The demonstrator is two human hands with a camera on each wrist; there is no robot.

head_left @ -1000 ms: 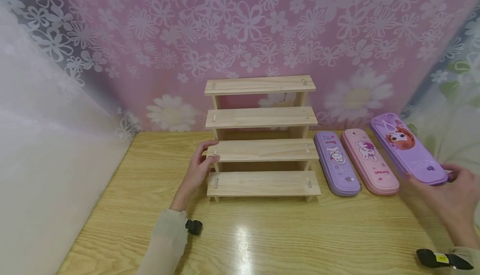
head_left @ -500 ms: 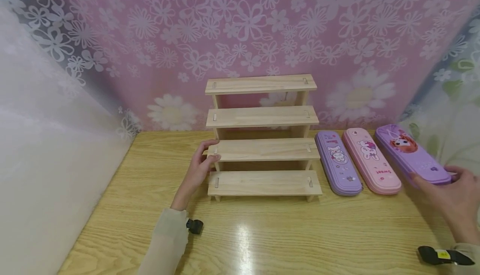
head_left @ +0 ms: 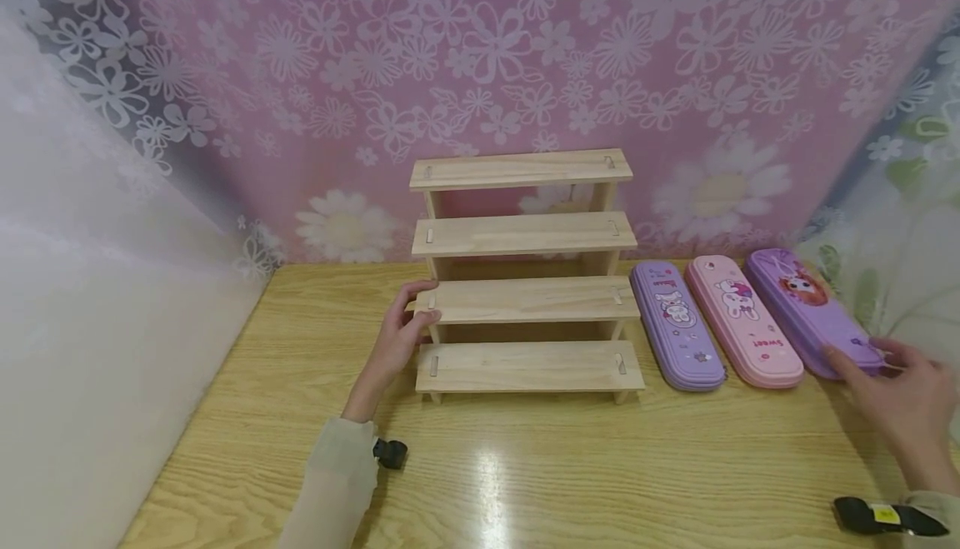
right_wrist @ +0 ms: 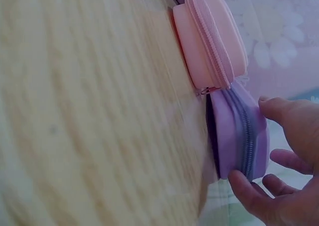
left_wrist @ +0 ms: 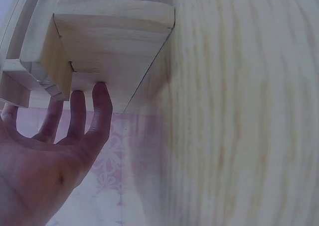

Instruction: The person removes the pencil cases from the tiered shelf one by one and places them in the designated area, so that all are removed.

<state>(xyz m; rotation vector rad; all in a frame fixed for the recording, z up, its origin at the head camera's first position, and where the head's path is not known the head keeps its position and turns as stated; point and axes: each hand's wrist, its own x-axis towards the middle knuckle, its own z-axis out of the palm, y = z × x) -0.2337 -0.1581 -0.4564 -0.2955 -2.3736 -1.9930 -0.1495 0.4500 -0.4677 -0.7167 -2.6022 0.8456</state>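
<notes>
A pale wooden step-shaped display stand (head_left: 525,299) stands on the table. My left hand (head_left: 397,328) holds its left side, with the thumb on top of the second-lowest board. In the left wrist view, the fingertips (left_wrist: 101,89) lie against the stand's side panel. At the right, a purple pencil case (head_left: 813,316) with a red-haired girl picture lies flat on the table. My right hand (head_left: 903,391) holds its near end between thumb and fingers. The right wrist view shows the fingers about the zipped end of this purple case (right_wrist: 241,136).
A pink pencil case (head_left: 742,324) with a rabbit picture lies left of the held one. Beside it, nearer the stand, lies another purple pencil case (head_left: 677,324). Floral curtains (head_left: 495,57) hang behind and along the sides of the wooden table (head_left: 450,466).
My right hand has lowered the girl-picture pencil case onto the table, then shifted it left against the pink one. My left hand stays on the stand.
</notes>
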